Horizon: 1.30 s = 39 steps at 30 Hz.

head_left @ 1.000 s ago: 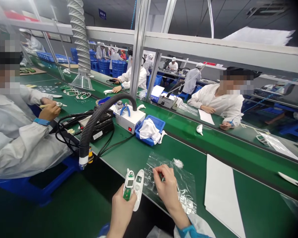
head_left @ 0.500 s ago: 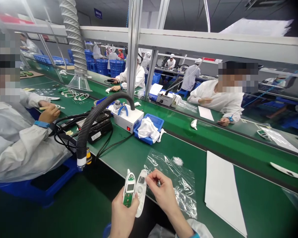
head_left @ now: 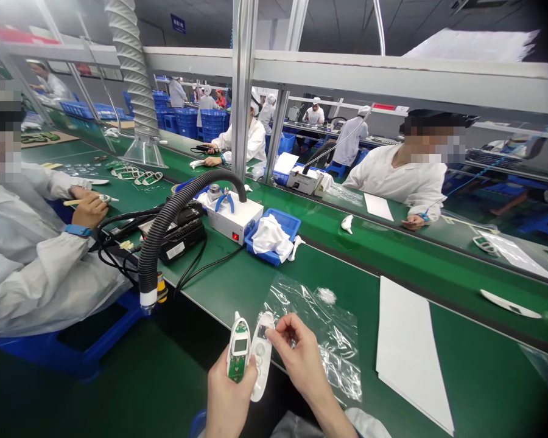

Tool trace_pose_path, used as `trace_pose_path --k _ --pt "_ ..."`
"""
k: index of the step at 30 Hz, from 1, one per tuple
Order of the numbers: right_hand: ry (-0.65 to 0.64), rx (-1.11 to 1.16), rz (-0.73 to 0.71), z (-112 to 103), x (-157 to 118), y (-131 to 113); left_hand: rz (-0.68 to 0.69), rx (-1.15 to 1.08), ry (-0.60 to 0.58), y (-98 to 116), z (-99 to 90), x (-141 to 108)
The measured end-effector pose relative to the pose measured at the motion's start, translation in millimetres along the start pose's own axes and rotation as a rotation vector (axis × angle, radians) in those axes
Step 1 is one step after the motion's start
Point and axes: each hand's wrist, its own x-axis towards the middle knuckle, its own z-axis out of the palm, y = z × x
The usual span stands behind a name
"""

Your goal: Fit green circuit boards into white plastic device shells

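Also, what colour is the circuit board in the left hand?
Green, around a grey display; it shows best in the head view, in the left hand.

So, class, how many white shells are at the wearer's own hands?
2. The shell with a green board is in the left hand; the slimmer shell is beside it, at the left thumb and the fingertips of the right hand.

The left hand [head_left: 231, 386] grips a white shell with a green circuit board [head_left: 237, 353] and, beside it, a white cover [head_left: 261, 359] (its window end meets the right hand's [head_left: 301, 356] fingertips).
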Motion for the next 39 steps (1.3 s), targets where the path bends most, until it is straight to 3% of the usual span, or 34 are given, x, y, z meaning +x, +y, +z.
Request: trace_pose_path --k 7,13,16,19,22,26,31,34,36,39 --pt "-0.057 0.018 0.007 2 -5 4 0.061 0.090 -0.094 -3 -6.8 0" --pt "-0.045 -0.010 -0.021 15 -6 -4 0.069 0.102 -0.087 -8 -18.9 1" --pt "-0.020 0.185 0.047 32 -11 -3 0.001 0.057 -0.038 -12 -23.4 3" --pt "-0.131 0.418 0.146 51 -19 2 -0.071 -0.034 -0.007 -17 -26.1 3" --pt "-0.199 0.462 0.203 68 -22 8 -0.141 -0.216 -0.002 -25 -33.9 6" --pt "-0.313 0.526 0.315 107 -8 12 -0.273 -0.520 0.019 -41 -68.6 28" --pt "-0.506 0.621 0.546 210 18 3 -0.322 -0.706 0.278 -60 -139.3 70" --pt "-0.571 0.625 0.577 257 20 -5 -0.313 -0.710 0.364 -64 -165.6 84" --pt "-0.567 0.634 0.577 266 18 -5 -0.308 -0.699 0.372 -64 -167.3 88" --pt "-0.514 0.645 0.560 251 15 2 -0.304 -0.670 0.312 -61 -150.6 90"
